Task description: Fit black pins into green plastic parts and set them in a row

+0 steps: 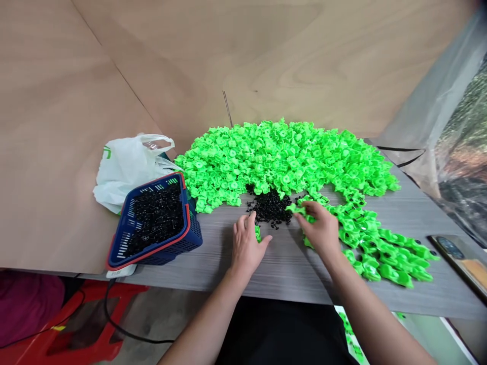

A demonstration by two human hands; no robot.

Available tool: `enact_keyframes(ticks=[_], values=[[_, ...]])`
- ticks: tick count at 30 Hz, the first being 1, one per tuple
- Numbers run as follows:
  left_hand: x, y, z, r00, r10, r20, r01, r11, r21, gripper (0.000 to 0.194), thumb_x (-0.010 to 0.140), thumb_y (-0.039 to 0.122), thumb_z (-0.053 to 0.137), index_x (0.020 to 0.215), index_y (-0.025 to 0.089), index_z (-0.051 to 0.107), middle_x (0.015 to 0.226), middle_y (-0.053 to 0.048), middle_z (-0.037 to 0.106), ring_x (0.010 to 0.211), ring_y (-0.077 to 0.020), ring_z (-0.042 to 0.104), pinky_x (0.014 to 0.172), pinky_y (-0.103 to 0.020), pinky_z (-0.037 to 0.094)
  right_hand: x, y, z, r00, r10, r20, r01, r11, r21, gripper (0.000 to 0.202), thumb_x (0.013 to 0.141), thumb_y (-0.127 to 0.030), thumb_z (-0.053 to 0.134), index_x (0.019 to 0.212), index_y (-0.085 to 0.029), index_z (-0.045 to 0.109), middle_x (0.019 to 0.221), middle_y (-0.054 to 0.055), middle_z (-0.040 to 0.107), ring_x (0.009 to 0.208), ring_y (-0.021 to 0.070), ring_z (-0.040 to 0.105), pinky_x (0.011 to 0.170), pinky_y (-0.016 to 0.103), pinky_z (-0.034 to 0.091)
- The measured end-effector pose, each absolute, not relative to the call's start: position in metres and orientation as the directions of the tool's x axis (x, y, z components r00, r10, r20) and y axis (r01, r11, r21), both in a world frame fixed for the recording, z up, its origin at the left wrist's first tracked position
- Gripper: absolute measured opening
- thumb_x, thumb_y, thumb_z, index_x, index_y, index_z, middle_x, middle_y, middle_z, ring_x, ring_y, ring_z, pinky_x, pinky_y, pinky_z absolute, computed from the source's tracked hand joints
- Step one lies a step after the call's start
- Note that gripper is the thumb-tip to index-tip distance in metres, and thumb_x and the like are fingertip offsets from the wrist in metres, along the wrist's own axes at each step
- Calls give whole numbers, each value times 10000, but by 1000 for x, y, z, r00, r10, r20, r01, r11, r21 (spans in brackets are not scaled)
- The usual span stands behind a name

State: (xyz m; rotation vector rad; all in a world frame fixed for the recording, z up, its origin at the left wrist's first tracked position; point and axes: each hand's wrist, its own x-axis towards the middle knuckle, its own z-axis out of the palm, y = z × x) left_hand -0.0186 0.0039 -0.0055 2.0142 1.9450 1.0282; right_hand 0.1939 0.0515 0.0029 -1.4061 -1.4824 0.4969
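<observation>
My right hand (321,229) pinches a bright green plastic piece (294,208) between thumb and fingertips, above the right side of a small heap of black plastic parts (271,207). My left hand (245,242) is just in front of that heap, thumb spread away from the fingers. Another green piece (257,233) shows in the gap beside its index finger; part of it is hidden by the hand, and it does not look gripped. Behind both hands rises a large pile of green plastic pieces (281,152).
At left, a blue basket (171,248) with red rim holds many black parts; a white plastic bag (127,167) sits behind it. Green pieces with black parts fitted (380,248) spread to the right, beside a phone (456,253). A red stool (91,324) stands below the grey table (213,263).
</observation>
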Motion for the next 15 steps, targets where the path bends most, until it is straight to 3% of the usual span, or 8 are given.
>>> enact_keyframes(ticks=[2, 4, 9, 11, 13, 15], values=[[-23, 2, -10, -99, 952, 288, 858, -65, 509, 757, 714, 287, 794, 1391, 227, 462, 1252, -137, 554, 1185, -331, 522, 1001, -478, 423, 221, 56, 5, 209, 856, 472, 712, 197, -674, 378, 803, -435, 683, 1095, -197, 666, 1000, 101, 727, 884, 273, 677, 831, 420, 505], [-27, 1, -14, -88, 964, 249, 856, -55, 515, 629, 766, 253, 735, 1348, 232, 498, 1205, -124, 583, 1142, -309, 551, 972, -447, 444, 243, 59, 4, 231, 824, 517, 812, 130, -569, 378, 818, -408, 662, 1125, -188, 654, 1025, 112, 723, 895, 286, 675, 818, 417, 496], [-34, 8, -16, -135, 962, 238, 734, -65, 677, 441, 837, 169, 609, 1270, 240, 563, 1160, -113, 643, 1082, -277, 593, 959, -429, 439, 260, 62, -5, 166, 840, 517, 914, 66, -401, 378, 819, -392, 656, 1133, -182, 644, 999, 109, 728, 910, 301, 669, 773, 384, 483], [-34, 12, -15, -185, 966, 180, 566, -45, 823, 423, 850, 208, 612, 1269, 246, 567, 1134, -107, 654, 1022, -256, 618, 893, -402, 469, 256, 62, -8, 141, 846, 515, 925, 73, -373, 381, 824, -412, 659, 1126, -181, 645, 997, 108, 729, 914, 306, 665, 773, 382, 479], [-31, 15, -12, -177, 983, 47, 272, 3, 962, 432, 865, 266, 611, 1291, 245, 542, 1083, -102, 660, 936, -231, 642, 743, -339, 498, 250, 61, -7, 141, 832, 536, 921, 88, -379, 365, 847, -419, 643, 1120, -178, 646, 1004, 112, 728, 931, 308, 659, 791, 386, 477], [-28, 15, -6, -79, 992, -99, -61, 95, 994, 471, 865, 319, 626, 1314, 243, 505, 1044, -96, 655, 889, -217, 650, 603, -274, 472, 244, 59, -4, 150, 812, 564, 905, 117, -409, 310, 890, -398, 597, 1103, -178, 654, 1001, 113, 726, 946, 303, 655, 814, 391, 475]])
